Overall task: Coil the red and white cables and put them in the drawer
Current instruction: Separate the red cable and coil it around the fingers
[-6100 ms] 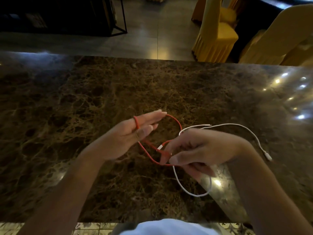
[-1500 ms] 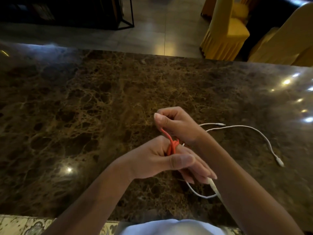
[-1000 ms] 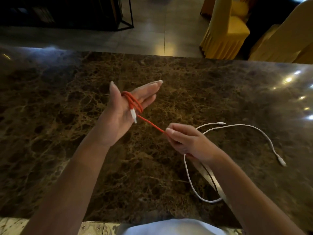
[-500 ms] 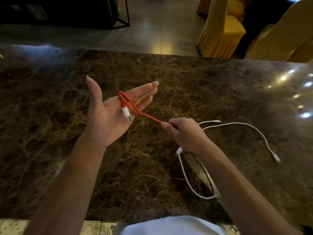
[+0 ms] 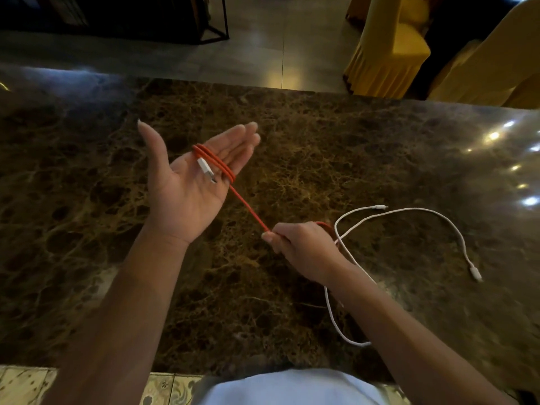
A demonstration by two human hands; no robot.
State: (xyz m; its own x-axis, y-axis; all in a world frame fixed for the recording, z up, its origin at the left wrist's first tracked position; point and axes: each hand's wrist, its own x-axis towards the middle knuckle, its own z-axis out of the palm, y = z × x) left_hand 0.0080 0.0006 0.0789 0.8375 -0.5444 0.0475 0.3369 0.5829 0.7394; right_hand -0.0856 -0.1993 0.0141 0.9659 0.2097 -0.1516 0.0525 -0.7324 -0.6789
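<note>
Behind the pinching right hand (image 5: 304, 247), red cable's (image 5: 248, 206) far end hidden; left hand (image 5: 190, 182) spread.

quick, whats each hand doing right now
Left hand: open, palm up, fingers straight, with the red cable looped around the fingers.
Right hand: closed, pinching the red cable's free run.

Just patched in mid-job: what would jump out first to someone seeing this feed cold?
The red cable, looped around the straight fingers of the upturned left hand above the marble table, with a taut strand running down to the right hand, which pinches it. Next, the white cable, lying loose and uncoiled on the table at right, partly under the right forearm.
</note>
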